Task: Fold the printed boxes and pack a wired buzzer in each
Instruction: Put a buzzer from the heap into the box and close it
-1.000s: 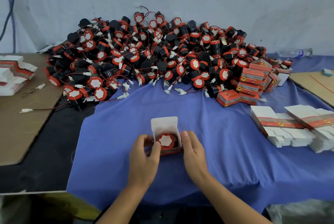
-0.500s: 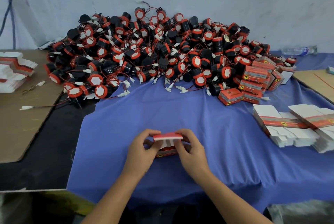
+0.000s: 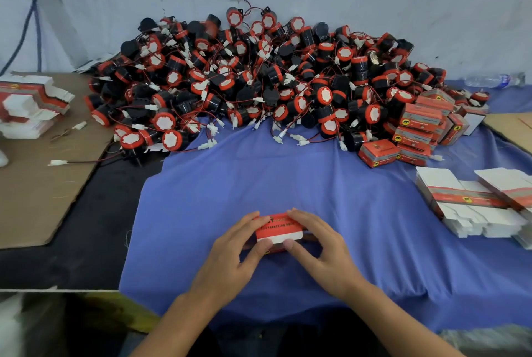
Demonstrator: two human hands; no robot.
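Holding one printed box (image 3: 278, 231) down on the blue cloth (image 3: 288, 178), centre, near side of the table, well apart from everything else

Gripped at both ends:
- by left hand (image 3: 230, 258): fingers close together, curled over the far top edge, thumb pressing the near front face
- by right hand (image 3: 319, 250): mirrored, fingers over the far edge, thumb just beside the left thumb on the white strip

Looks like lid closure in progress: top flap down, white strip along the near edge. Cannot tell if fully tucked. Cannot see a buzzer inside from here

Handling, as a judgement:
- thin printed card, light, stiff only along creases and corners
- soft mid-panel, so likely to dent or bow if squeezed there
- glossy print probably a bit slick, so better pinched than slid under a palm
- best taken at the end walls and corners, where the folds back up the card
- probably carrying a small dense load with a loose wire, so worth watching for a lead caught under the flap

Elsewhere:
- big buzzer pile (image 3: 259, 83) across the back, red-faced, black-bodied, wires tangled
- packed boxes (image 3: 414, 132) stacked at the pile's right end
- flat blanks (image 3: 466, 204) stacked far right on the cloth
- more blanks (image 3: 31, 103) far left on the cardboard sheet (image 3: 34, 192)
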